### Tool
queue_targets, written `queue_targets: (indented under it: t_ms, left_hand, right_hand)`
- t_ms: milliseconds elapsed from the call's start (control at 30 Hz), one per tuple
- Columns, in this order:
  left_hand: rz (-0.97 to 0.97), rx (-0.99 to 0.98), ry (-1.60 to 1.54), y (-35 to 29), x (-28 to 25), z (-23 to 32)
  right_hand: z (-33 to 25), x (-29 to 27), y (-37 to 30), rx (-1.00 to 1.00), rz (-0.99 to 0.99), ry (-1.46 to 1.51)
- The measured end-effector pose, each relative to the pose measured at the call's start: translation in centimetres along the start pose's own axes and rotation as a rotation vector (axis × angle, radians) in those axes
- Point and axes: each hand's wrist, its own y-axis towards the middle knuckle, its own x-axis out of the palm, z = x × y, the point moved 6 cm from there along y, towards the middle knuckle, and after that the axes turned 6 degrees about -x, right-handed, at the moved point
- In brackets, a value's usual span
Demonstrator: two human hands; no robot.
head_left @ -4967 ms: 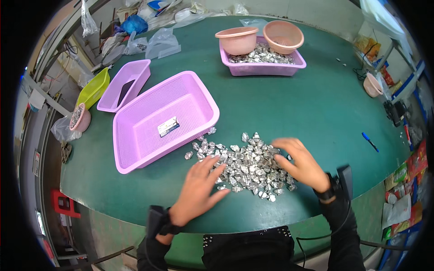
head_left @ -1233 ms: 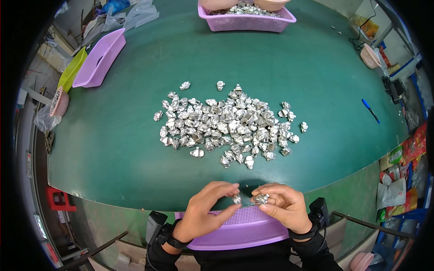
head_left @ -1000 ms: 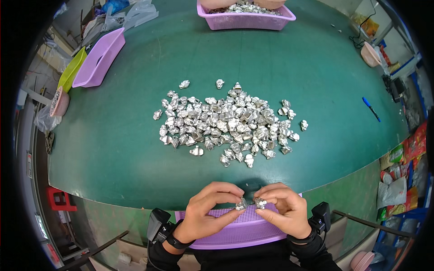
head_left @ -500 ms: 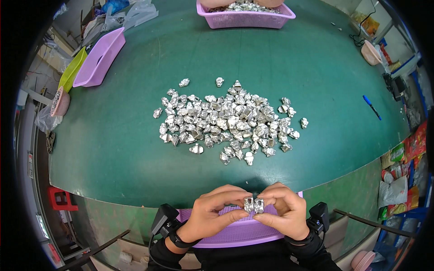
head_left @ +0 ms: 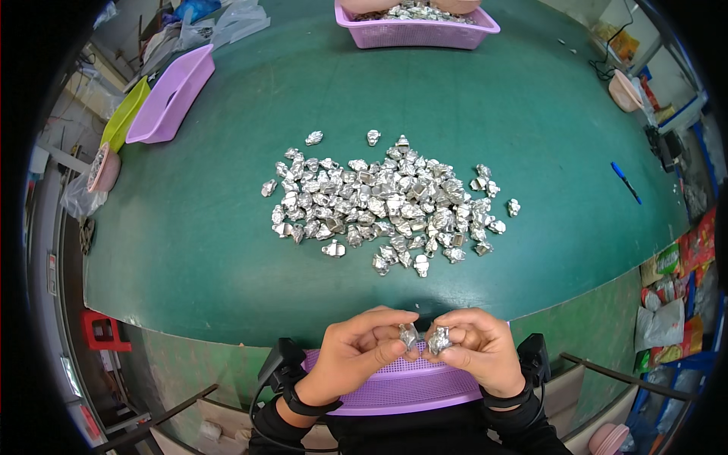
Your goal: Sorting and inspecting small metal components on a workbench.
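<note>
Pinched between thumb and fingers, my left hand (head_left: 356, 349) holds the left piece (head_left: 409, 334), and my right hand (head_left: 487, 349) likewise grips the right piece (head_left: 439, 340); both pieces are silver and just apart. I hold them over the near basket (head_left: 409, 394), at the edge of the green table (head_left: 205, 250). Beyond lies the pile (head_left: 379, 199) of similar pieces, with a pen (head_left: 626, 183) well to its right
</note>
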Motion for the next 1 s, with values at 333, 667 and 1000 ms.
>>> queue_targets:
  t_ms: [333, 667, 1000]
  left_hand:
    - [-0.002, -0.288, -0.331, -0.1, 0.6, -1.6]
    - [0.028, -0.271, -0.258, -0.3, 0.5, -1.0]
    - [0.146, -0.086, -0.047, -0.6, 0.6, -0.1]
  right_hand:
    - [-0.1, -0.7, -0.2, -0.042, -0.008, 0.004]
    - [-0.5, -0.2, -0.3, 0.054, 0.033, -0.079]
    - [-0.5, 0.1, -0.3, -0.015, -0.044, -0.068]
